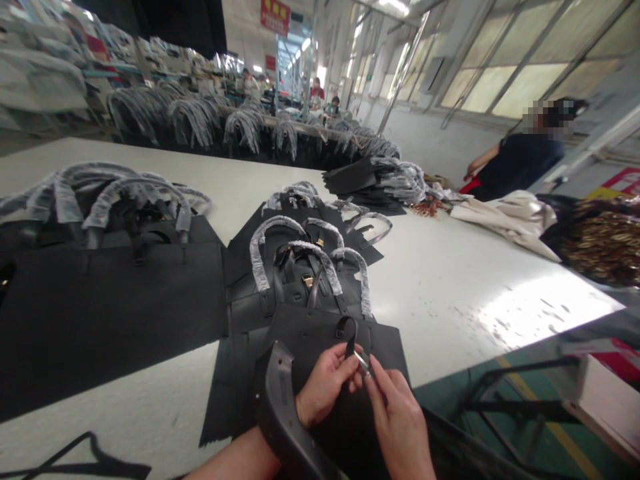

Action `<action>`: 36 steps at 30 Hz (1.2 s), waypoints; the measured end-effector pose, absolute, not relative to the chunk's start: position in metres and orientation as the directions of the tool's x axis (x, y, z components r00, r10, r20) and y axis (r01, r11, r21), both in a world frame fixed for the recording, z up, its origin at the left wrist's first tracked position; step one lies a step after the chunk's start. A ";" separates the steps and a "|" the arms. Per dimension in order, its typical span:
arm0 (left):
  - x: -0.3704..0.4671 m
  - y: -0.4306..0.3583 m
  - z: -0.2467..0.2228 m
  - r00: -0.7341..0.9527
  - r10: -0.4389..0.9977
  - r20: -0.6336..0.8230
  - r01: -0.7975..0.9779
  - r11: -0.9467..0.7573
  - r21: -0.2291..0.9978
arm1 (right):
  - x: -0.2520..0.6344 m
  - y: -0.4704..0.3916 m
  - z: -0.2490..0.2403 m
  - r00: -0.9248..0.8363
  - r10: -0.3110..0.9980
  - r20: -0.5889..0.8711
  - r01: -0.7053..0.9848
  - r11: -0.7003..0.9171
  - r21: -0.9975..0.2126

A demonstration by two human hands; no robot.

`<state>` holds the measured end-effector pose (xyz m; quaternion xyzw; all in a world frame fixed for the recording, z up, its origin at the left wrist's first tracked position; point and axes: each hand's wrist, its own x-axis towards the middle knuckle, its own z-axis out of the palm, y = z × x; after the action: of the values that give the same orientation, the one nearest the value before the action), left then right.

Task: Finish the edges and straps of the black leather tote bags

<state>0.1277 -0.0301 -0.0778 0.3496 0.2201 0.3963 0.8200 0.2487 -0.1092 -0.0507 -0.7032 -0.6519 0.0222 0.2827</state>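
Observation:
Near the bottom centre, my left hand [327, 381] pinches the end of a narrow black strap [350, 333], which loops up from a black bag panel [370, 333]. My right hand [397, 410] is closed on a small metal tool [363, 362], its tip touching the strap by my left fingertips. A curved black handle [281, 393] without wrapping lies over my left wrist. Just beyond my hands are stacked black bag pieces with plastic-wrapped handles [323, 257] and gold-coloured clasps [309, 281].
More black bag panels [165, 293] with wrapped handles lie at the left. Another pile [365, 181] sits on the white table [425, 293] farther back. Cream cloth [510, 217] is at the right, and a person in dark clothing [520, 160] is beyond it. Black straps [85, 460] lie bottom left.

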 end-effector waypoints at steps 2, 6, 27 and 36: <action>0.128 -0.030 -0.079 0.603 0.794 -0.077 -0.501 0.451 0.739 | 0.248 -0.109 -0.053 0.159 0.932 0.325 0.894 0.004 -0.449; 0.128 -0.030 -0.078 0.609 0.791 -0.062 -0.505 0.447 0.738 | 0.245 -0.109 -0.055 0.189 0.929 0.318 0.867 -0.006 -0.498; 0.129 -0.031 -0.086 0.598 0.792 -0.119 -0.492 0.480 0.726 | 0.232 -0.102 -0.052 0.302 0.926 0.228 0.762 -0.091 -0.641; 0.129 -0.033 -0.085 0.675 0.730 -0.106 -0.441 0.514 0.736 | 0.228 -0.077 -0.047 0.518 0.785 0.338 0.664 -0.120 -0.738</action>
<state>0.1289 -0.0328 -0.0847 0.3506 0.2065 0.3464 0.8453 0.2284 -0.0769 -0.0466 -0.7454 -0.4860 0.0674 0.4512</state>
